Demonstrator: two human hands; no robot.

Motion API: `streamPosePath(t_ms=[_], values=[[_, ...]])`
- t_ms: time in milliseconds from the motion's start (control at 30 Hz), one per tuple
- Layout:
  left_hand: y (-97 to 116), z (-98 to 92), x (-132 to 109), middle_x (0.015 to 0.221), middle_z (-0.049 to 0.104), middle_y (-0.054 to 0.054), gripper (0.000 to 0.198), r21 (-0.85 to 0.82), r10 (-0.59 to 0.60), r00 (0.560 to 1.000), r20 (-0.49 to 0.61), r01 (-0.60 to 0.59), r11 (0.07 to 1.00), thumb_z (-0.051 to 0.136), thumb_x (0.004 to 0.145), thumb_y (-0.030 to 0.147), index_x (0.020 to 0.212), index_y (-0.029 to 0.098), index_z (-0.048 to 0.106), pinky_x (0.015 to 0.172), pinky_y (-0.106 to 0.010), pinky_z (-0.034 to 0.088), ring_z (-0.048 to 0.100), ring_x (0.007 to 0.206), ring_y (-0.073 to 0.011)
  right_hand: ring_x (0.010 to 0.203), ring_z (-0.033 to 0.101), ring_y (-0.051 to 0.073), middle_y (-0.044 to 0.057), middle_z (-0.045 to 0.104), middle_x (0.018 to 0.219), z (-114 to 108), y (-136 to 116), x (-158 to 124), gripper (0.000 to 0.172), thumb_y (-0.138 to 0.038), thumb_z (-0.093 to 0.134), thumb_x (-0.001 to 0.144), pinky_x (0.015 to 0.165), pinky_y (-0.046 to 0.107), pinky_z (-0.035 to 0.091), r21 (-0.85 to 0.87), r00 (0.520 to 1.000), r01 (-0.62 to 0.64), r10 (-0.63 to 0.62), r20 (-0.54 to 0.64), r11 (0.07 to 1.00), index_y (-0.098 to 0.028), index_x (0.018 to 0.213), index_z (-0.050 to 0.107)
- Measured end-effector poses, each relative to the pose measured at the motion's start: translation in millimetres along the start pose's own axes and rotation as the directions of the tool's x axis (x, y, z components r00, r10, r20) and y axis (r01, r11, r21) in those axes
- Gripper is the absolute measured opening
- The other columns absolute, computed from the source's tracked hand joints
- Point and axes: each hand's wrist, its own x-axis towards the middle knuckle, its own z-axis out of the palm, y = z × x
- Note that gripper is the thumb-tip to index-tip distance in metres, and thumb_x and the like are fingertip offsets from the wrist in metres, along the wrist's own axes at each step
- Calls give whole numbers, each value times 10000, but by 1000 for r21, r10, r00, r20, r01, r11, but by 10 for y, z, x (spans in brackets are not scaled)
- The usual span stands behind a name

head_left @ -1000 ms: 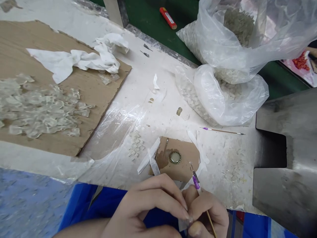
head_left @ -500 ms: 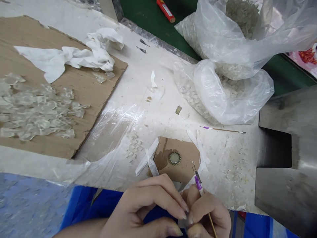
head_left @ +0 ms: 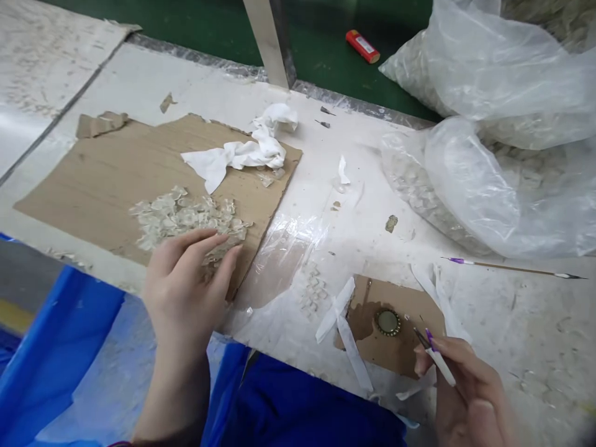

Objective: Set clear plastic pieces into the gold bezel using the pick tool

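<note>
My left hand (head_left: 189,285) is at the near edge of a pile of clear plastic pieces (head_left: 167,214) on a large cardboard sheet (head_left: 116,167). Its fingers are curved and apart, with nothing visible between them. My right hand (head_left: 470,391) pinches a thin needle-tipped stick (head_left: 442,365) with a white wrap and a purple part near its dark tip. That tip points at a small cardboard piece (head_left: 367,347), where a round metal-edged disc (head_left: 388,323) with a toothed rim lies flat. The disc and the tip are apart.
Small clear chips (head_left: 314,290) lie left of the small cardboard. A second purple-tipped stick (head_left: 507,268) lies at right, below bulky plastic bags (head_left: 470,180) of clear pieces. Crumpled white cloth (head_left: 261,149), a red lighter (head_left: 362,46) and a metal post (head_left: 270,43) are farther back.
My hands were together in front of the small cardboard. The left has moved away to the plastic pile; the right keeps the stick, now beside the disc. The view has shifted left.
</note>
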Motion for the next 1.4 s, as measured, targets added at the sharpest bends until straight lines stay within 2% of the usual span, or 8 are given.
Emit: streamPosePath(t_ms=[100, 300, 600, 767, 833, 1033, 1267, 1400], values=[[86, 45, -10, 1046, 775, -46, 148, -90, 93, 989, 117, -83, 992, 695, 930, 138, 1015, 246, 749, 846, -419, 602, 752, 955, -247, 774, 679, 205, 97, 707, 976, 46, -6, 31, 347, -390, 451, 1064, 621, 306, 591, -110, 995, 97, -95, 26, 989, -226, 1153, 743], [394, 215, -111, 1071, 792, -71, 250, -359, 320, 858, 401, -174, 917, 510, 1024, 86, 1119, 205, 708, 882, -365, 594, 728, 980, -240, 632, 658, 138, 27, 691, 812, 157, -84, 55, 76, -161, 674, 951, 506, 203, 525, -352, 997, 67, -78, -17, 933, -224, 909, 680], [338, 229, -129, 918, 772, -34, 162, -316, 250, 884, 394, -126, 940, 603, 999, 242, 1066, 234, 751, 800, -300, 555, 727, 824, -232, 531, 622, 132, -20, 669, 703, 143, -110, 27, 193, -68, 585, 916, 506, 221, 513, -430, 991, 132, -121, 54, 893, -241, 993, 616], [478, 82, -154, 1041, 754, 15, 179, -243, -68, 905, 419, 184, 952, 621, 981, 226, 1052, 313, 760, 927, -304, 542, 714, 949, -216, 570, 623, 156, -14, 632, 684, 133, -129, 100, 262, -2, 533, 895, 508, 245, 498, -450, 964, 257, -191, 187, 855, -244, 971, 598], [559, 26, -170, 1040, 748, 20, 192, -310, -154, 887, 435, 308, 899, 633, 968, 207, 1012, 333, 771, 914, -315, 561, 713, 958, -219, 605, 644, 165, 9, 666, 725, 130, -122, 97, 271, 4, 531, 912, 540, 250, 532, -461, 948, 301, -211, 237, 835, -228, 1033, 603], [794, 27, -235, 896, 796, 12, 253, -675, 99, 832, 547, 368, 640, 701, 881, 44, 914, 264, 820, 696, -165, 636, 766, 756, -137, 656, 679, 186, 40, 702, 768, 105, -78, 61, 270, -21, 532, 957, 586, 259, 581, -464, 933, 346, -249, 258, 815, -206, 1124, 637], [1050, 64, -306, 749, 822, 8, 212, -702, -23, 735, 678, 656, 277, 823, 802, 65, 899, 254, 817, 645, -152, 648, 786, 650, -145, 687, 679, 201, 57, 704, 788, 109, -85, 75, 273, -29, 534, 959, 621, 300, 586, -469, 932, 357, -269, 245, 808, -203, 1119, 671], [1066, 48, -291, 741, 837, -47, 105, -699, 10, 720, 694, 671, 248, 854, 801, 124, 792, 226, 831, 602, -208, 659, 802, 644, -199, 606, 593, 197, 35, 630, 717, 83, -79, -11, 273, -78, 514, 987, 520, 317, 505, -248, 959, 272, -243, 144, 930, -226, 1164, 661]])
